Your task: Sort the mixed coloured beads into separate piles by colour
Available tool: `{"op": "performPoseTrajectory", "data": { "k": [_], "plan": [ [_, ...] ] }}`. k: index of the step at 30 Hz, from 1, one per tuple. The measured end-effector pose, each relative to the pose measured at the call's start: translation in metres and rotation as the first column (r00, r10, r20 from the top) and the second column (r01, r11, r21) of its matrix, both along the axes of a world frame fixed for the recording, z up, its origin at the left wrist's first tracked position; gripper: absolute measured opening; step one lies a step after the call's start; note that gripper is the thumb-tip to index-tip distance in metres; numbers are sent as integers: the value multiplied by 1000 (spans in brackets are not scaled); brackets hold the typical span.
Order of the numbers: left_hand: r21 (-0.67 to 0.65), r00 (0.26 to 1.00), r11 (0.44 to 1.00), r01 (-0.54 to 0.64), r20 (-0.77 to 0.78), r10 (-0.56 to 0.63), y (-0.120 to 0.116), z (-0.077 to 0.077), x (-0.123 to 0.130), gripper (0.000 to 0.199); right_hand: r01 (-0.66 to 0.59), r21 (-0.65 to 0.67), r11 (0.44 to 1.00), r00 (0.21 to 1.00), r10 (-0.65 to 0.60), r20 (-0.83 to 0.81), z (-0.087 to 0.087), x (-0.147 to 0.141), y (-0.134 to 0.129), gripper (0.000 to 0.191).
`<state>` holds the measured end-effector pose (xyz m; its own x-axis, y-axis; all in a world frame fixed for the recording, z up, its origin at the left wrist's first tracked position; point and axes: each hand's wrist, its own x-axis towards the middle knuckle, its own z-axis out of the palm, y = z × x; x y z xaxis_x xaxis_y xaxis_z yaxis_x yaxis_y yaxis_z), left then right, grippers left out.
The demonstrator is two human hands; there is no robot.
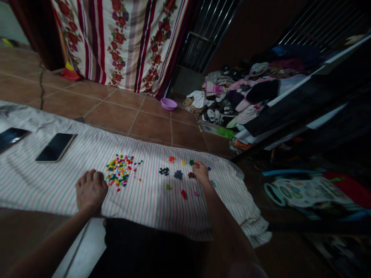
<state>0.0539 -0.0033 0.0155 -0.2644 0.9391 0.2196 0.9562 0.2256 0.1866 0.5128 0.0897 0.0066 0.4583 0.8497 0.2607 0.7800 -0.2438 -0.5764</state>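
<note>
My left hand rests on the striped cloth with its fingers curled in, just left of a mixed heap of small coloured pieces. The fingertips of my right hand are pinched together beside a little dark green pile; what they hold is too small to make out. Sorted by colour, more little piles lie around it: orange, yellow, black, dark grey, brown, light green, red and pink. My right hand partly covers the area beyond.
A striped cloth covers the long surface. Two phones, one a black-screened phone, lie at its left. Beyond are a tiled floor, a purple basin, a floral curtain and heaped clothes. A colourful plastic toy is at right.
</note>
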Motion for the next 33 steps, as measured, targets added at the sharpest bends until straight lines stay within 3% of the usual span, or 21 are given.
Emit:
{"op": "performPoseTrajectory", "data": {
  "k": [3,7,11,14,17,21,26,33],
  "plan": [
    [23,1000,1000,5,6,-5,1,-6,-2,28,-38,-48,998,999,39,12,11,-13,2,31],
    [56,1000,998,10,-6,-10,1,-8,-3,27,-244,-13,970,970,244,-5,25,-59,1,28],
    [39,1000,999,15,-10,-15,1,-5,-3,25,-527,92,845,841,534,-86,22,-131,-15,25],
    [46,1000,999,15,-8,-15,1,-6,-3,25,-636,92,766,758,643,-112,7,-185,-36,25],
    [67,1000,998,12,-1,-12,1,-9,-4,26,-639,44,768,765,640,-67,-13,-225,-57,25],
    [72,1000,997,29,-2,-29,1,-11,-5,25,-575,10,818,813,569,123,-30,-251,-78,21],
    [72,999,997,31,-26,-29,0,-9,-6,26,-563,24,826,812,548,200,-30,-256,-86,18],
    [28,999,999,20,-39,-19,-3,1,-3,26,-527,-8,850,837,521,167,-26,-257,-85,13]
  ]
}}
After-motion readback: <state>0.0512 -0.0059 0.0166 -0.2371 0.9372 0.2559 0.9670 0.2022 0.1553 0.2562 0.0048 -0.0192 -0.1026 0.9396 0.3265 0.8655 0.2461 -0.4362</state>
